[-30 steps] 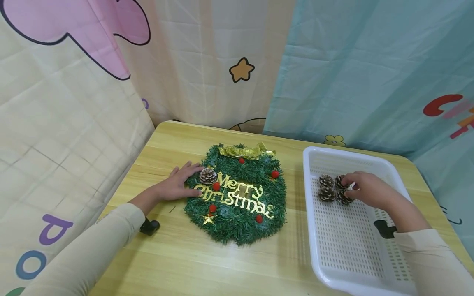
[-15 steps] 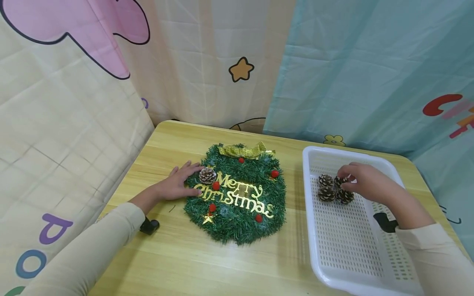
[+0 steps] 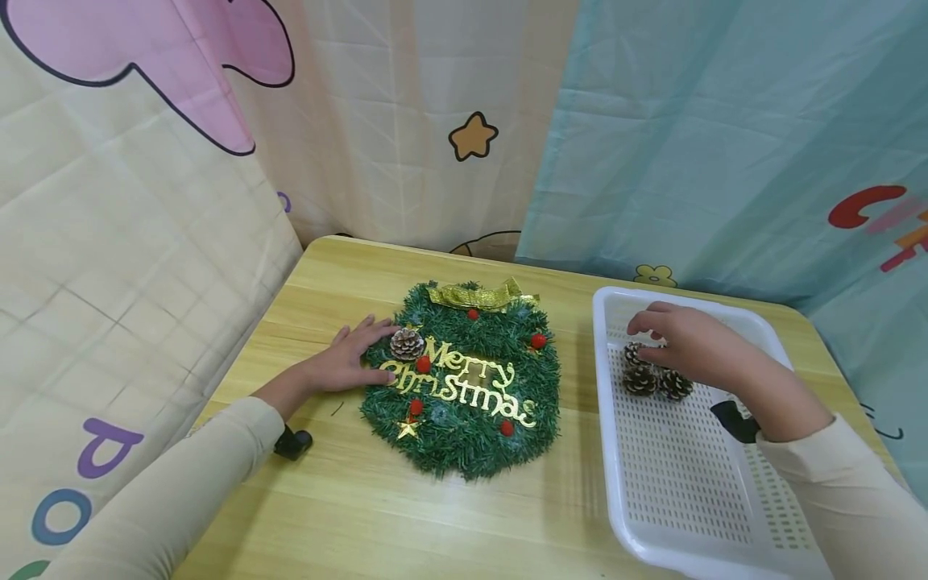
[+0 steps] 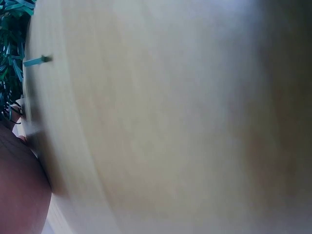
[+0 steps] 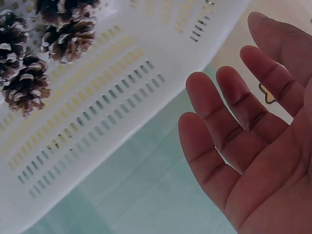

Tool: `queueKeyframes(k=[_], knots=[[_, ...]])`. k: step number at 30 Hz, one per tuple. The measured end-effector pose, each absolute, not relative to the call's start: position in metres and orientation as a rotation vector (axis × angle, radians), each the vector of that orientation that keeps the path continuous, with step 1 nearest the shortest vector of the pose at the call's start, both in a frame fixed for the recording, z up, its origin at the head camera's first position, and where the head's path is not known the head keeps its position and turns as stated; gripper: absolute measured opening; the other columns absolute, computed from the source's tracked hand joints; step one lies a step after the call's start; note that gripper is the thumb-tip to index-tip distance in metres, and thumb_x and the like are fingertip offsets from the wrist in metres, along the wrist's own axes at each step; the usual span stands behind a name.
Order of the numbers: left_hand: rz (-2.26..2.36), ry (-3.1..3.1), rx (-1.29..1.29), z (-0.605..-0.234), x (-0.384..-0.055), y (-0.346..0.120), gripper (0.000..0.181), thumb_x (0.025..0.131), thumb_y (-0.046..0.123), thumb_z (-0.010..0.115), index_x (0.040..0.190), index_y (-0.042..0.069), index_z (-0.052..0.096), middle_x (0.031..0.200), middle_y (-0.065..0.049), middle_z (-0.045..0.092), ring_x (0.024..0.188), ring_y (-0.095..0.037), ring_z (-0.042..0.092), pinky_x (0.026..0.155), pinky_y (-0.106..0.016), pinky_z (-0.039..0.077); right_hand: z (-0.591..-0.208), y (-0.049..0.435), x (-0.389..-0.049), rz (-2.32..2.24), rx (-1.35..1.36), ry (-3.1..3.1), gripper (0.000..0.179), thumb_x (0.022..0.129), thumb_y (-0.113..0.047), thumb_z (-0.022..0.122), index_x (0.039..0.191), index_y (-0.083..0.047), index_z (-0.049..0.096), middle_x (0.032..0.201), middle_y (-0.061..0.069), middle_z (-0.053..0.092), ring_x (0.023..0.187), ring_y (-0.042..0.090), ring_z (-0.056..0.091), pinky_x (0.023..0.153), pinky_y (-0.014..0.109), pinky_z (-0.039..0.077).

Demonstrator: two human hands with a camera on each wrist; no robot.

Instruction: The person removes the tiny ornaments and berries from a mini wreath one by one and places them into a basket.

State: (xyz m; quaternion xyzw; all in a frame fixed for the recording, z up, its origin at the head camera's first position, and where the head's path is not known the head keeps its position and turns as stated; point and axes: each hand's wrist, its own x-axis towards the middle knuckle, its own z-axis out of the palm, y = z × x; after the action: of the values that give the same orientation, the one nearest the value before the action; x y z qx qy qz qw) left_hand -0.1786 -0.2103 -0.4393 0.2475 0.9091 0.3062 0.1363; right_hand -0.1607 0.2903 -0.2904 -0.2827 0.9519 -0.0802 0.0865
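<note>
A green Christmas wreath [image 3: 464, 455] lies flat on the table, with gold "Merry Christmas" lettering, red balls and a gold bow. On its upper left sits a pine cone [image 3: 408, 345]. My left hand [image 3: 346, 362] rests at the wreath's left edge, fingers spread around that pine cone and thumb by the lettering. In the white basket [image 3: 612, 483], several frosted pine cones [image 3: 640, 381] are grouped together. Above them hovers my right hand [image 3: 685, 342], partly covering them in the head view. The right wrist view shows its fingers [image 5: 202, 92] loosely bent and holding nothing.
The basket, with its raised slotted walls, stands at the table's right side. Printed curtains [image 3: 435, 97] hang behind and beside the wooden table [image 3: 449, 532]. A small green sprig [image 4: 36, 61] sticks out from the wreath over the tabletop.
My right hand has risen off the right-hand pine cones and shifted left over the group, its fingers parting. The left hand and the wreath have stayed in place.
</note>
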Motion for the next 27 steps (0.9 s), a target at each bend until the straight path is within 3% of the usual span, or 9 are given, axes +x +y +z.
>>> queueKeyframes(k=[14,27], knots=[[0.889,2.633,0.709,-0.439,-0.179,-0.21,0.084,0.09,0.05,0.067,0.158,0.018,0.029,0.164,-0.014,0.018,0.15,-0.037,-0.001,0.113,-0.065,-0.007,-0.276,0.251,-0.157,-0.101,-1.016,2.832,0.03,0.083,-0.009,0.081,0.111,-0.01,0.069,0.108,0.006,0.062,0.081,0.018,0.064,0.074,0.041,0.054],[0.901,2.63,0.707,-0.438,-0.179,-0.209,0.083,0.09,0.05,0.068,0.157,0.019,0.029,0.164,-0.014,0.017,0.151,-0.036,-0.002,0.113,-0.064,-0.008,-0.272,0.224,-0.154,0.001,-1.205,2.781,0.028,0.083,-0.008,0.08,0.109,-0.013,0.068,0.101,0.0,0.059,0.084,0.018,0.06,0.071,0.037,0.052]])
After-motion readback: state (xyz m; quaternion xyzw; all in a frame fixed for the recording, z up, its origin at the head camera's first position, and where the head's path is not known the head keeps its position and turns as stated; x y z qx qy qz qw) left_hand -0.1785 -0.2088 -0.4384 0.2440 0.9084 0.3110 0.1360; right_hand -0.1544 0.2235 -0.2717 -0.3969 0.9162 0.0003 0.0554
